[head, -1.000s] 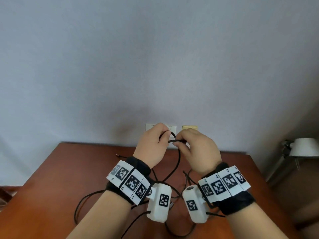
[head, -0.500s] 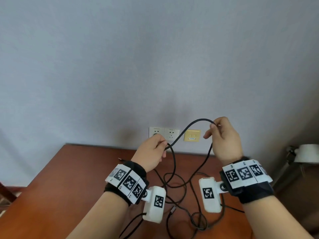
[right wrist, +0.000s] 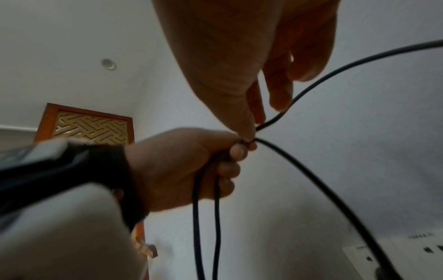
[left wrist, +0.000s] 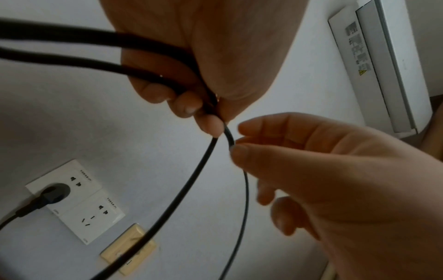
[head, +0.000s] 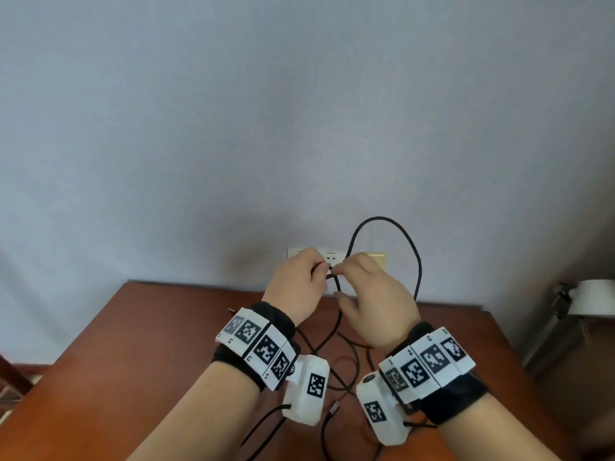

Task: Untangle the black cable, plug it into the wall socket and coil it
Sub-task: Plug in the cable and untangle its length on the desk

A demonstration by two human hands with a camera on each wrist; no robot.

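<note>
The black cable arcs in a loop above my hands, in front of the white wall socket. My left hand grips gathered strands of it in curled fingers; in the left wrist view two strands run out of that fist. My right hand is right beside it and pinches the cable between thumb and forefinger. The cable's black plug sits in the left socket plate. More cable lies loose on the brown table, and two strands hang below the left fist.
A yellow wall plate is mounted right of the sockets. A white lamp stands past the table's right edge. A white air conditioner hangs high on the wall. The table meets the wall just under the sockets.
My right hand, raised to the right with the cable half a second ago, has come back to the left hand. A loop now stands above both hands.
</note>
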